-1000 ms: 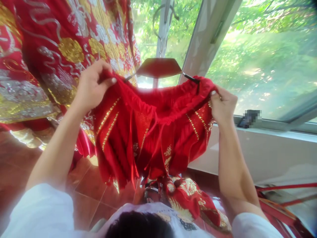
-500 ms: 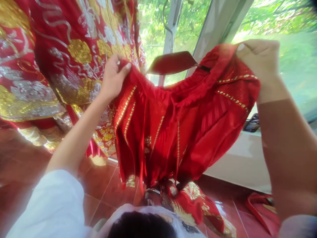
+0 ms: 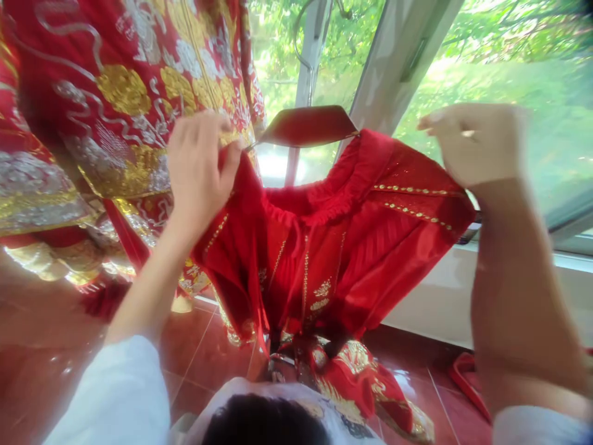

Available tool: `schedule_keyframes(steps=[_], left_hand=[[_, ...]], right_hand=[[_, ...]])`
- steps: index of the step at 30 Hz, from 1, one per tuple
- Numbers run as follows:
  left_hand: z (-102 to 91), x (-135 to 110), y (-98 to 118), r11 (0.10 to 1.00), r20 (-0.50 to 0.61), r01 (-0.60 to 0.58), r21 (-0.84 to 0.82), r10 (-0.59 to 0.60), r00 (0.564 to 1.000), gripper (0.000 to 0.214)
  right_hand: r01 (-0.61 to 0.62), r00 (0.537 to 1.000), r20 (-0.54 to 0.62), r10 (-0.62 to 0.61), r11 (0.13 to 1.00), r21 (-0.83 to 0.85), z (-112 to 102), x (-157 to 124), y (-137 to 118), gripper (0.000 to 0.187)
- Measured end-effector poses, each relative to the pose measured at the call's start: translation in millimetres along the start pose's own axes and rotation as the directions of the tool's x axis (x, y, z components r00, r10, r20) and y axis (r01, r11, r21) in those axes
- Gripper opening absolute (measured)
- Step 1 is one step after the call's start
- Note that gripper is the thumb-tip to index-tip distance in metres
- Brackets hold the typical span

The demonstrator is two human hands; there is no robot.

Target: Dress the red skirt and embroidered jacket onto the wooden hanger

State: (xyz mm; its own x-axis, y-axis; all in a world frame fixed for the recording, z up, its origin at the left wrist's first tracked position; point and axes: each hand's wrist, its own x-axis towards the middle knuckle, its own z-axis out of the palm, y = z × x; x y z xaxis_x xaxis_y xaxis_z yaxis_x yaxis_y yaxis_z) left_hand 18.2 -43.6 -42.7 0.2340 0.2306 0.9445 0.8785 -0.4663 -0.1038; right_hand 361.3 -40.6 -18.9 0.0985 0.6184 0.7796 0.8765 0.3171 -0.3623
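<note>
A red skirt (image 3: 324,247) with a gathered waistband and lines of gold beads spreads out in front of me. My left hand (image 3: 199,167) grips the waistband at its left end, thumb and fingers pressed together. Behind the waistband, a dark red hanger (image 3: 310,127) hangs from a metal hook; its right end meets the waistband. My right hand (image 3: 484,142) is just above the skirt's right edge, fingers curled, with no cloth visible in them. It is slightly blurred, and whether its underside touches the skirt cannot be made out.
Embroidered red, gold and silver garments (image 3: 139,105) hang at the left. Behind the skirt are a window frame (image 3: 398,68) and glass panes. Red and gold cloth (image 3: 365,377) lies low on the tiled floor (image 3: 194,358). A red object (image 3: 467,377) rests at the lower right.
My right hand has come off the waistband and moved lower. The skirt's right side has dropped and now meets the hanger's end. My left hand has shifted left and down with its end.
</note>
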Motion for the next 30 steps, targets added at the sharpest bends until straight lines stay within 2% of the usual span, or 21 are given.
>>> schedule_keyframes(steps=[1,2,3,5,6,7,9,11,13,15,18,21,23,27,29,30], left_hand=[[-5.5,-17.3,19.7,0.999,-0.115,0.047,0.013,-0.045,0.992,0.017],[-8.5,-35.5,40.5,0.998,-0.06,0.067,-0.021,-0.068,0.996,0.018],[-8.3,-53.0,61.0,0.992,0.041,0.1,-0.072,-0.097,0.994,0.022],[0.7,-80.5,95.0,0.969,0.221,0.219,-0.112,-0.19,0.956,0.03],[8.3,-89.0,106.4,0.956,0.28,0.281,-0.084,-0.248,0.927,0.035],[16.7,-94.2,113.5,0.937,0.339,0.342,-0.066,-0.301,0.891,0.036],[31.8,-98.3,116.4,0.891,0.423,0.444,-0.091,-0.369,0.828,0.03],[40.3,-102.7,111.5,0.827,0.489,0.525,-0.2,-0.38,0.785,0.025],[41.1,-115.0,107.5,0.753,0.546,0.584,-0.303,-0.365,0.754,0.024],[37.2,-135.2,109.2,0.677,0.593,0.644,-0.357,-0.369,0.716,0.027],[28.6,-166.2,119.7,0.521,0.619,0.749,-0.409,-0.444,0.648,0.031],[20.4,-180.1,129.6,0.4,0.658,0.802,-0.443,-0.462,0.594,0.032],[15.8,-179.2,132.9,0.376,0.687,0.809,-0.452,-0.433,0.584,0.032],[8.8,-171.0,133.4,0.407,0.673,0.792,-0.456,-0.425,0.606,0.028],[6.3,-169.7,132.3,0.39,0.695,0.805,-0.447,-0.414,0.587,0.028],[5.2,-170.2,131.4,0.346,0.719,0.824,-0.449,-0.409,0.563,0.025]], right_hand=[[0.055,0.968,-0.244,-0.053,0.999,0.001,1.9,-18.6,-5.5,0.047],[0.06,0.899,-0.435,-0.052,0.998,0.005,5.8,-40.1,-13.2,0.043],[0.071,0.839,-0.543,-0.03,0.996,0.056,12.2,-62.6,-22.6,0.041],[0.013,0.943,-0.326,0.061,0.975,0.221,31.3,-104.0,-43.2,0.034],[-0.032,0.979,-0.188,0.082,0.967,0.253,42.8,-119.9,-52.8,0.029],[-0.088,0.994,-0.036,0.106,0.937,0.337,54.7,-131.7,-61.0,0.026],[-0.201,0.971,0.213,0.104,0.838,0.507,76.5,-144.0,-71.9,0.028],[-0.281,0.94,0.334,0.072,0.719,0.636,92.4,-147.8,-76.0,0.029],[-0.31,0.931,0.359,0.064,0.66,0.685,101.6,-152.1,-76.0,0.025],[-0.346,0.921,0.377,0.095,0.64,0.686,106.1,-161.6,-74.8,0.026],[-0.441,0.888,0.425,0.177,0.593,0.674,108.3,-180.7,-76.1,0.024],[-0.51,0.857,0.452,0.246,0.53,0.678,107.1,-191.7,-83.4,0.023],[-0.546,0.836,0.488,0.251,0.478,0.688,104.1,-192.1,-89.7,0.023],[-0.608,0.787,0.594,0.163,0.36,0.707,95.0,-188.9,-98.7,0.022],[-0.605,0.791,0.59,0.159,0.344,0.718,90.8,-190.0,-100.6,0.018],[-0.596,0.799,0.575,0.174,0.346,0.724,89.2,-191.1,-101.2,0.016]])
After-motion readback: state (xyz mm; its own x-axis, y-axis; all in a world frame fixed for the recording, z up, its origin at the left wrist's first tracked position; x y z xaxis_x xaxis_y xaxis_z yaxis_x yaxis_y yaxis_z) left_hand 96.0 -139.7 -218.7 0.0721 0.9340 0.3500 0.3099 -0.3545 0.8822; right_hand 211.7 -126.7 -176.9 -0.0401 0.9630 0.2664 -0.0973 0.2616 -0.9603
